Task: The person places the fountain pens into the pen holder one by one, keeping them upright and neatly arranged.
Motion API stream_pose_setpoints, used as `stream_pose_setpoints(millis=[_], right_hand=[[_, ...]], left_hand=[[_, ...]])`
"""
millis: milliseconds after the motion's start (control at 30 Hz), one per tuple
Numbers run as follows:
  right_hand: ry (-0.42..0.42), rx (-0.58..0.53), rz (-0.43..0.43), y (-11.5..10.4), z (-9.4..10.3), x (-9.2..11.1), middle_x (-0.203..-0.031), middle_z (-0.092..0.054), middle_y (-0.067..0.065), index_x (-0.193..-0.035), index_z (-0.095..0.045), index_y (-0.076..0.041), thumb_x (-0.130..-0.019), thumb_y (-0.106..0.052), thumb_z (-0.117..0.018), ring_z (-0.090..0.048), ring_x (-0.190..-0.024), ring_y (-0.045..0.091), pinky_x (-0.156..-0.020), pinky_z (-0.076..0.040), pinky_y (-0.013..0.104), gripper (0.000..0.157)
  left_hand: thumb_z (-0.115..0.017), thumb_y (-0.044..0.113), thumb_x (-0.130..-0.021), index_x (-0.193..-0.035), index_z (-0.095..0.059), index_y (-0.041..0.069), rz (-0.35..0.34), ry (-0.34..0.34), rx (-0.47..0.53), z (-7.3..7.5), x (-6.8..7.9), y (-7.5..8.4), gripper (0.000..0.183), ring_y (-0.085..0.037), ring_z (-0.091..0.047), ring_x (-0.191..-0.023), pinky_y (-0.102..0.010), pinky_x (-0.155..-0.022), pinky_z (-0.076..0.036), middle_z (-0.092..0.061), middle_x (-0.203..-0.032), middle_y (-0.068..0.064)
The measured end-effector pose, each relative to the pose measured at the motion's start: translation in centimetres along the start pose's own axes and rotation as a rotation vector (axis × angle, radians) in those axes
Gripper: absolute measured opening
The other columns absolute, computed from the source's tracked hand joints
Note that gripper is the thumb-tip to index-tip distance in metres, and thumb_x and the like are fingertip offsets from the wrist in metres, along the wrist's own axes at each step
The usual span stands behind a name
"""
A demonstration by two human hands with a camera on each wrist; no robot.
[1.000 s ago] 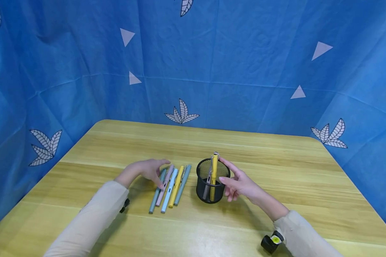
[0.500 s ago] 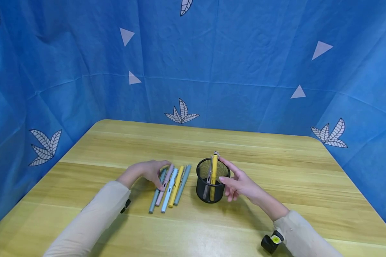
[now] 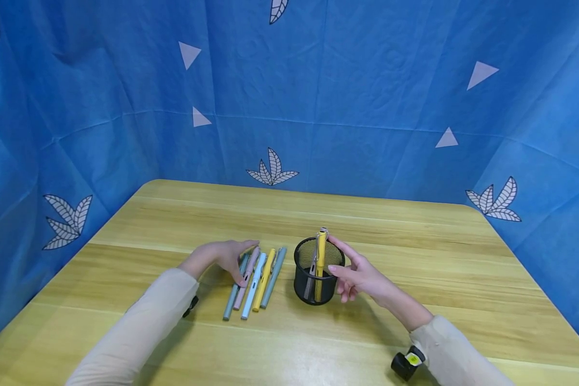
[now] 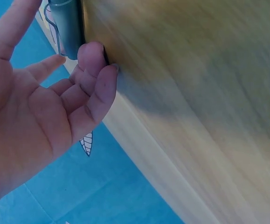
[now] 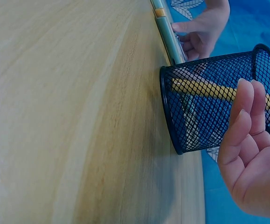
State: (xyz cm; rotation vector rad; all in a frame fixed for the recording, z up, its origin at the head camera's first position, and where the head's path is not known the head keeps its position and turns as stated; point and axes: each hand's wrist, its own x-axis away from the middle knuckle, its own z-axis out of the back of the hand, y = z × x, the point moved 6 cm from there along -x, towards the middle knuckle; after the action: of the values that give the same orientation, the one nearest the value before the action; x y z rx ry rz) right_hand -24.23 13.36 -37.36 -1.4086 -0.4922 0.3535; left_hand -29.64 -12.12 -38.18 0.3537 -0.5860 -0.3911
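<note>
My left hand (image 3: 227,258) reaches over a row of capped pens on the table. Its thumb touches the lilac pen (image 3: 239,297) midway, and the index finger lies at that pen's cap end. Left of it is a dark green pen (image 3: 229,308); to the right lie a light blue pen (image 3: 252,292), a yellow pen (image 3: 260,292) and a teal pen (image 3: 273,281). My right hand (image 3: 359,276) holds the black mesh pen holder (image 3: 305,287) by its rim with thumb and index finger. Inside stand a yellow pen (image 3: 320,254) and a greyish-lilac pen (image 3: 312,271).
The wooden table (image 3: 391,230) has rounded far corners. A blue cloth (image 3: 357,107) with leaf and triangle prints hangs behind and at both sides. A black wrist camera (image 3: 405,366) sits under the right sleeve.
My left hand has shifted slightly right, its index finger closer over the lilac pen's cap end. The right hand, pen holder and pens show no visible movement.
</note>
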Motion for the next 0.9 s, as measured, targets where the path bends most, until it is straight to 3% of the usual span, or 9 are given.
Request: stream_pose_setpoints(millis=[67,133,233,300,367,567,900], right_hand=[[-0.002,0.006,0.006,-0.01,0.0,-0.04,-0.056,-0.056,0.008,-0.144,-0.01,-0.028,-0.091,-0.022,-0.053,-0.057,-0.044,0.017,-0.04,-0.044,0.025,0.069],[-0.001,0.015,0.012,-0.03,0.01,-0.08,-0.056,-0.056,0.008,-0.144,-0.01,-0.028,-0.091,-0.022,-0.054,-0.057,-0.044,0.017,-0.04,-0.044,0.025,0.069],[0.0,0.022,0.018,-0.06,0.03,-0.14,-0.056,-0.056,0.008,-0.144,-0.01,-0.027,-0.091,-0.022,-0.054,-0.057,-0.043,0.017,-0.039,-0.044,0.025,0.069],[0.001,0.022,0.018,-0.06,0.05,-0.14,-0.056,-0.056,0.009,-0.144,-0.011,-0.028,-0.091,-0.022,-0.054,-0.057,-0.043,0.017,-0.039,-0.044,0.025,0.069],[-0.001,0.017,0.018,-0.08,0.04,-0.13,-0.056,-0.056,0.009,-0.144,-0.011,-0.028,-0.091,-0.022,-0.053,-0.057,-0.043,0.017,-0.039,-0.044,0.025,0.069],[-0.002,0.015,0.024,-0.14,0.01,-0.11,-0.055,-0.056,0.008,-0.144,-0.011,-0.027,-0.091,-0.022,-0.054,-0.057,-0.043,0.017,-0.039,-0.043,0.025,0.068],[-0.002,0.019,0.013,-0.08,-0.05,0.0,-0.056,-0.056,0.008,-0.144,-0.01,-0.027,-0.09,-0.023,-0.054,-0.057,-0.044,0.017,-0.04,-0.044,0.025,0.069]], left_hand=[[-0.08,0.024,-0.065,-0.143,-0.016,0.011,0.009,-0.011,0.0,0.06,-0.06,0.0,0.101,-0.034,-0.028,-0.125,-0.047,-0.1,-0.027,-0.026,-0.141,-0.019],[-0.078,0.024,-0.068,-0.143,-0.017,0.012,0.023,-0.022,0.016,0.07,-0.12,-0.04,0.098,-0.033,-0.04,-0.117,-0.044,-0.094,-0.035,-0.025,-0.141,-0.018],[-0.076,0.025,-0.071,-0.143,-0.019,0.015,0.047,-0.032,0.047,0.11,-0.24,-0.13,0.093,-0.023,-0.055,-0.084,-0.035,-0.074,-0.047,-0.029,-0.139,-0.017],[-0.074,0.026,-0.073,-0.143,-0.019,0.016,0.062,-0.035,0.065,0.11,-0.25,-0.18,0.09,-0.016,-0.05,-0.062,-0.029,-0.058,-0.045,-0.033,-0.136,-0.014],[-0.074,0.028,-0.074,-0.143,-0.02,0.017,0.074,-0.032,0.068,0.12,-0.34,-0.26,0.088,-0.014,-0.044,-0.054,-0.027,-0.053,-0.041,-0.037,-0.132,-0.012],[-0.074,0.027,-0.073,-0.141,-0.024,0.018,0.076,-0.008,0.072,0.32,-0.53,-0.23,0.085,-0.015,-0.047,-0.054,-0.027,-0.052,-0.042,-0.044,-0.123,-0.012],[-0.075,0.024,-0.073,-0.134,-0.032,0.015,0.08,0.003,0.116,0.38,-0.94,-0.88,0.076,-0.015,-0.047,-0.054,-0.024,-0.049,-0.039,-0.052,-0.086,-0.008]])
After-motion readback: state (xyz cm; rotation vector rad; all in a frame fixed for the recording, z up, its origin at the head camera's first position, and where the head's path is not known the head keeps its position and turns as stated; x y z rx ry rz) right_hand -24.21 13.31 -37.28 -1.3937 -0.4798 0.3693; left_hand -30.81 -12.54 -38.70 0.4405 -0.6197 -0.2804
